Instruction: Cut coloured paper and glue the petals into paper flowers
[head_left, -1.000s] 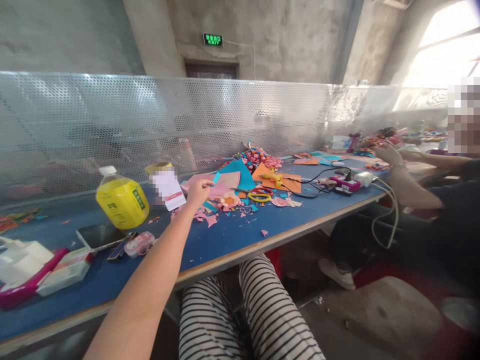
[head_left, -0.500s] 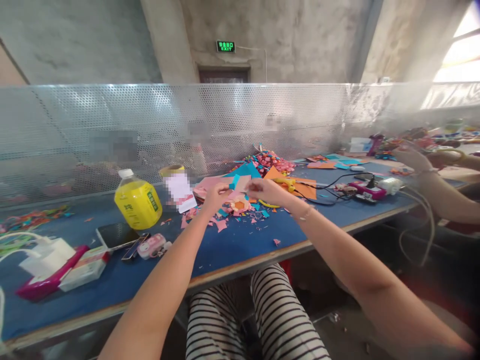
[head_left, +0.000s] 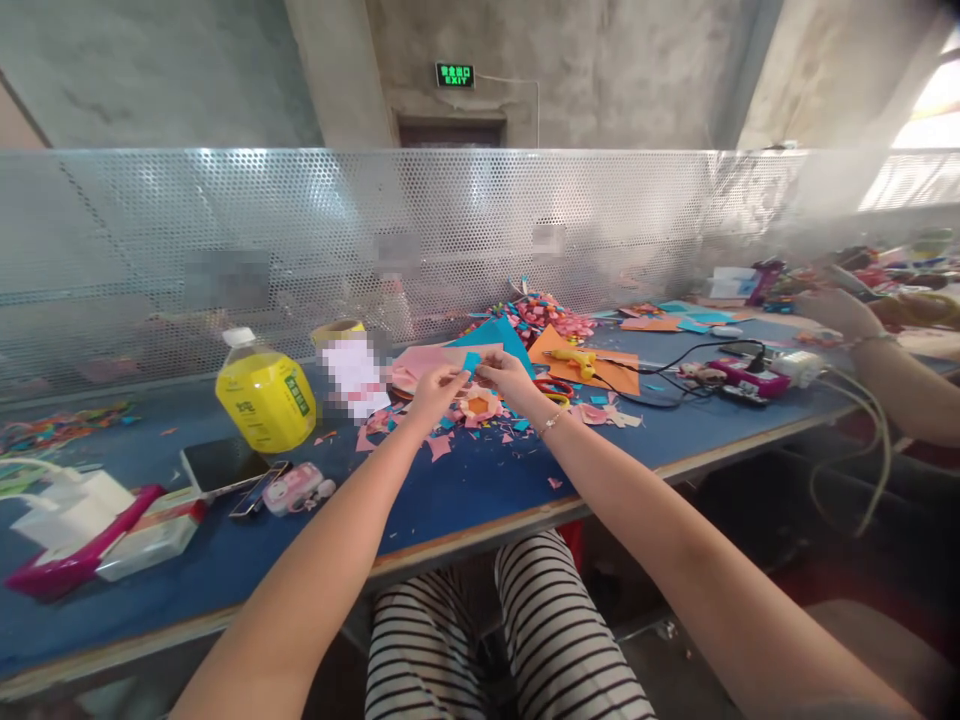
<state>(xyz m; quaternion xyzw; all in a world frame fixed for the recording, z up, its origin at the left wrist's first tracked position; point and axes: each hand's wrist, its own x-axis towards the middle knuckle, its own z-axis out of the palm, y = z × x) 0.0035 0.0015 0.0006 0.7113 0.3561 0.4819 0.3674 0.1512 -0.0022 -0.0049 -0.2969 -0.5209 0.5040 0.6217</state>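
Observation:
A small piece of blue paper is held up between my two hands. My left hand pinches its left side, fingers closed. On the other side, my right hand has its fingertips closed at the paper's right edge. Just below them lies a pink paper shape with an orange middle, among pink and blue scraps. Behind the hands are sheets of pink paper and blue paper. Scissors with red and yellow handles rest right of my right hand.
A yellow glue gun lies on orange paper, its cable running right to a power strip. At left stand a bottle of yellow drink, a phone and another power strip. A co-worker's arm reaches in at right.
My right hand has moved left and now meets the blue paper beside my left hand. The scissors and scraps at right have come into view. The whole view has shifted slightly.

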